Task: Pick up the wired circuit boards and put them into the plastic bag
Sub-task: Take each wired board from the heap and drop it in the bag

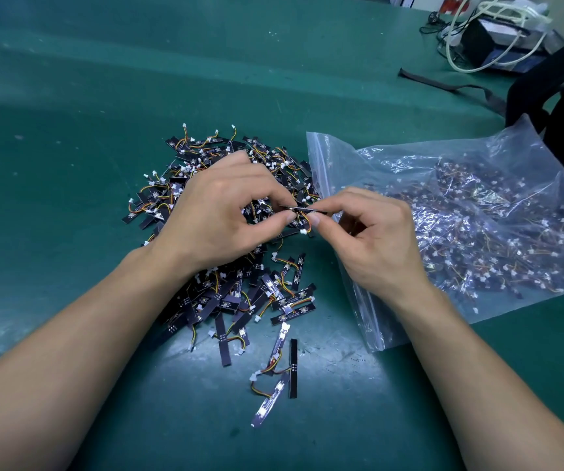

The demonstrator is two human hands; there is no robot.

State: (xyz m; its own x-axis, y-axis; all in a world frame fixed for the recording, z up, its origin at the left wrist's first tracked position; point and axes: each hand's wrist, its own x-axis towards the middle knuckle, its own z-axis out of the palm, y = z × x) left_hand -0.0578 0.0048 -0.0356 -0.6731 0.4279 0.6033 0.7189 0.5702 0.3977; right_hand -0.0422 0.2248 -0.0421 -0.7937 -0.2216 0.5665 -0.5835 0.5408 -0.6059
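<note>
The left hand [219, 212] and the right hand [372, 239] meet above the middle of the table. Each pinches one end of a single wired circuit board [299, 209] between thumb and forefinger, with the remaining fingers curled in. A short loop of orange and yellow wire hangs from the board to a white connector [303, 231] between the two thumbs.

Directly beneath the hands lies the pile of boards [239, 294] — narrow black strips with coloured leads and white plugs, heaped loose on the green mat [70, 147]. The left hand and wrist hide part of it. A few stray boards lie apart from the heap on the side nearer the person, among them a black strip [293, 368] crossed by another board's wires.

Just right of the pile, against its edge, the plastic bag [528, 158] lies flat. It is a clear zip-top bag whose zip strip [321, 175] faces the heap, and the right hand and wrist are over its near left part. Whether the mouth is parted cannot be told. The bagged boards [477, 239] spread across much of its inside in a loose layer, seen dimly through the crinkled film.

Beyond the bag, a black strap [443, 83] lies on the mat. In the far right corner stands a dark box [498, 45] draped with white cable [457, 59].
</note>
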